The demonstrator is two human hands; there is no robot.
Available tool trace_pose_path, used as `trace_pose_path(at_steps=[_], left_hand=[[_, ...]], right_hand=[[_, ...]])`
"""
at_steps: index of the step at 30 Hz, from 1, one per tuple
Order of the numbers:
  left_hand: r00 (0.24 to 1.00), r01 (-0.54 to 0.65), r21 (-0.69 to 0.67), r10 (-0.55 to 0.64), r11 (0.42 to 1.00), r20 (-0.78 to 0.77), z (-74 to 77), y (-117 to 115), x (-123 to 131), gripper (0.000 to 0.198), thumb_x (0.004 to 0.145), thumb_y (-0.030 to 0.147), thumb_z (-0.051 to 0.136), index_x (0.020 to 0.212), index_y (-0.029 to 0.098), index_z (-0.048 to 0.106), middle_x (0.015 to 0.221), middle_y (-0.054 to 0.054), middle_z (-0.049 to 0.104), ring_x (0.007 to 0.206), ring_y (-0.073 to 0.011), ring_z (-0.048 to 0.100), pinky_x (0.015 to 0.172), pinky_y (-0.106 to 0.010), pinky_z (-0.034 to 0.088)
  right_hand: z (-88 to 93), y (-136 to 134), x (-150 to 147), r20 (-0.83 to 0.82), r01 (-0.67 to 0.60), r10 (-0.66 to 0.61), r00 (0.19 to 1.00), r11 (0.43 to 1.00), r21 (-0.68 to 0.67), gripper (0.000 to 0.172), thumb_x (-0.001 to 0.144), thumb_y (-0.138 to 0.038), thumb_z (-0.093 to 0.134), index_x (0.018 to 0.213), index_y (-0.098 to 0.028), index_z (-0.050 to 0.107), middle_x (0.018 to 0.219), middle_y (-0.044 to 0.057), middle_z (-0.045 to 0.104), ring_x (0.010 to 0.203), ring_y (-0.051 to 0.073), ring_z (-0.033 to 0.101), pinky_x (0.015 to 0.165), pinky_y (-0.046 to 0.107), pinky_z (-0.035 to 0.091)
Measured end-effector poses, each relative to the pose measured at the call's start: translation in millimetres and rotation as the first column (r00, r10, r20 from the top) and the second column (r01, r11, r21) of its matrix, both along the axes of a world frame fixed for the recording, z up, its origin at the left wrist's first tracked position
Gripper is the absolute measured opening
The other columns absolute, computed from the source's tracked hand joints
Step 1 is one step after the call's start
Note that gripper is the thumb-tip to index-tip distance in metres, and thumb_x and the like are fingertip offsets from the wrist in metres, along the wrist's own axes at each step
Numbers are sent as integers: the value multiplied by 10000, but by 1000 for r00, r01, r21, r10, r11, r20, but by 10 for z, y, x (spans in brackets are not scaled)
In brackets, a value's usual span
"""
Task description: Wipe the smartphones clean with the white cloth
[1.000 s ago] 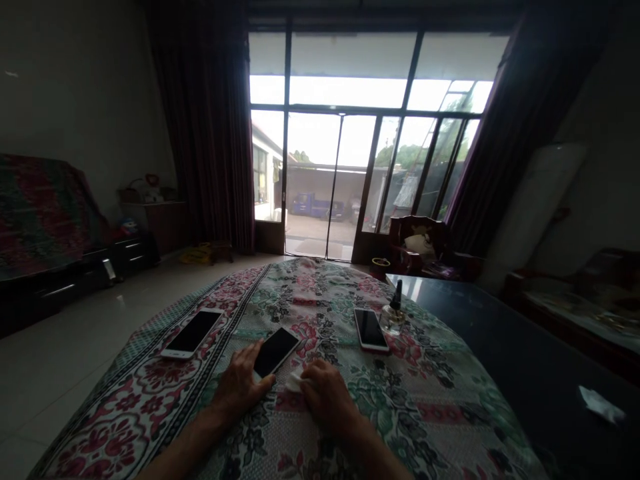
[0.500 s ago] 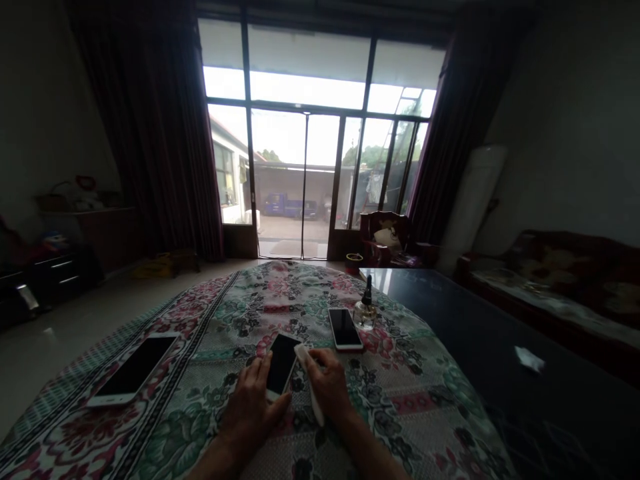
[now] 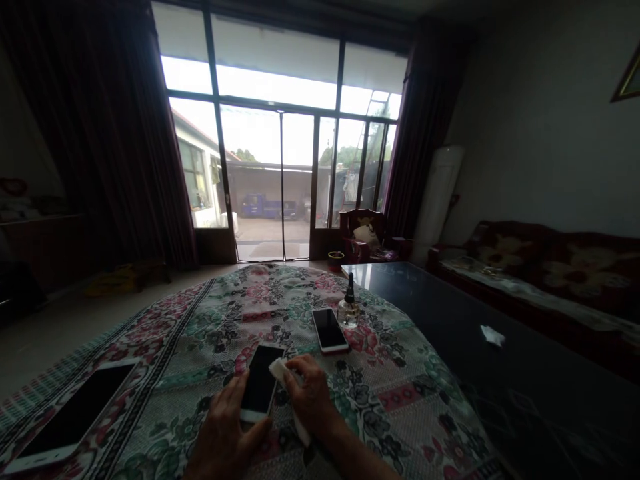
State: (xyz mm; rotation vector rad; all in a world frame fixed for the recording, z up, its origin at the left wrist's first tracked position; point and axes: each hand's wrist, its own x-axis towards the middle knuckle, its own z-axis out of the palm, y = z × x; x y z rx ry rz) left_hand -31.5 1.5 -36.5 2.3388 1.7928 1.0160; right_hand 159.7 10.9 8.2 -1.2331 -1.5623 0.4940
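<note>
White tissue on my feed just reached the phone, right edge; right fingers pinch it, left fingers hold opposite, so wiping's probably on.

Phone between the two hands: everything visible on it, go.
The phone is slab-shaped, with a dark, unlit-looking screen and a pale border. It lies screen up on the floral tablecloth, its far end leaning slightly right. The left hand holds it by the left edge, thumb at the near end. A white wipe in the right hand meets its right edge near the far corner. Back hidden; material unclear.
</note>
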Motion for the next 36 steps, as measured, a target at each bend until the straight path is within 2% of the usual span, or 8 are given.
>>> trace_pose_path(at_steps=[7,11,17,23,26,29,32,36], left_hand=[[999,-3,-56,5,998,38,32,13,-48,682,666,388,689,1306,214,533,1343,-110,613,1276,-341,527,1069,-476,415],[997,35,-71,-30,997,69,19,55,-138,631,678,404,678,1268,205,576,1310,-112,639,1248,-327,560,1056,-444,444],[991,93,-92,-83,991,105,121,14,-122,594,676,342,674,1249,204,605,1300,-103,648,1229,-308,580,1047,-401,466],[988,109,-153,-91,982,122,248,-19,-129,541,664,292,686,1199,224,642,1285,-84,647,1223,-293,571,1063,-389,439],[991,115,-195,-100,974,85,335,-30,-189,380,683,320,699,1055,242,713,1197,-65,673,1149,-287,594,1022,-379,452],[986,163,-239,-154,957,57,423,-50,-220,207,725,321,682,909,256,749,1085,-41,681,1062,-259,599,959,-350,465],[987,160,-261,-149,952,60,487,-74,-204,150,735,295,672,857,250,747,1035,-34,665,1027,-242,585,925,-330,458],[989,147,-263,-133,954,70,521,-90,-167,125,727,271,676,824,211,727,1002,-46,647,1011,-234,573,903,-311,443]], right_hand=[[-22,33,-9,-29,5,-5,1000,1000,11,120,808,-171,601,828,-202,715,871,45,672,837,180,629,769,269,477],[-39,60,22,-62,-1,2,998,1000,12,129,817,-193,587,831,-195,715,867,48,675,829,184,633,770,276,480],[26,116,124,-96,14,-11,995,999,31,165,835,-235,567,897,-177,708,904,62,687,865,199,639,797,297,491],[138,26,33,126,-105,89,988,987,125,215,825,-143,557,955,-216,712,979,56,666,920,185,619,843,294,477],[112,-75,-82,322,-203,168,932,976,78,229,837,-123,550,927,-245,722,956,38,668,905,178,604,825,282,460],[85,-95,-164,477,-243,201,855,970,27,230,863,-136,540,787,-250,725,875,25,669,825,168,590,791,277,438],[92,39,-197,544,-216,186,818,976,-8,248,867,-133,546,725,-239,720,820,27,673,811,168,589,817,279,415],[144,390,-221,613,-163,162,774,985,-56,248,910,-172,524,794,-221,738,897,37,696,875,168,590,854,260,388]])
